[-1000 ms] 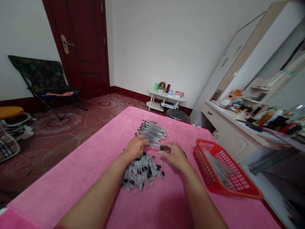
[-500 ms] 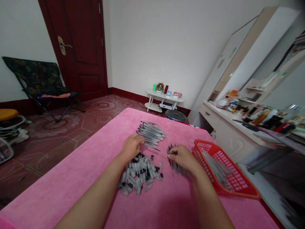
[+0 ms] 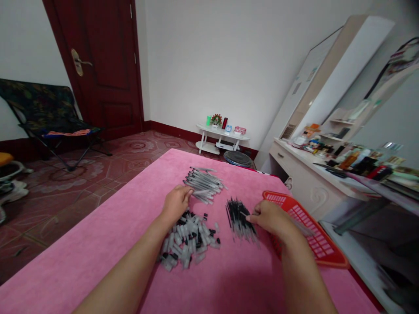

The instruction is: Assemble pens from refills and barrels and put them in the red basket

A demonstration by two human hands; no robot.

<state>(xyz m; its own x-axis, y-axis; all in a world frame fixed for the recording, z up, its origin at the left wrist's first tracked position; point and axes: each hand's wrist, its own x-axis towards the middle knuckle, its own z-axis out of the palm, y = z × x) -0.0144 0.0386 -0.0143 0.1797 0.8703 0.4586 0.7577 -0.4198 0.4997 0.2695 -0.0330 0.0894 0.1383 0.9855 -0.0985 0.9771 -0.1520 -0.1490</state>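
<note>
My left hand [image 3: 176, 203] is closed, its thumb and fingertips pinching the near end of a pen at the edge of a stack of grey, clear-barrelled pens [image 3: 206, 179]. Just below that wrist lies a heap of clear and black pen caps [image 3: 193, 240], partly covered by the forearm. Over the right side of a pile of black-tipped pen refills [image 3: 238, 218], my right hand [image 3: 270, 216] has its fingers pinched together. A thin, pale tip pokes out from them, seemingly a refill; the rest is hidden by the hand.
A red plastic basket [image 3: 322, 231] with clear tubes inside stands by my right forearm on the pink tablecloth [image 3: 140, 196]. Beyond the table are a cluttered dressing table [image 3: 304, 174], a low white stand [image 3: 209, 146] and a folding chair [image 3: 39, 109].
My right hand has shifted right, off the middle of the refill pile, uncovering more of it. My left hand stays by the pens. The view has turned slightly right.
</note>
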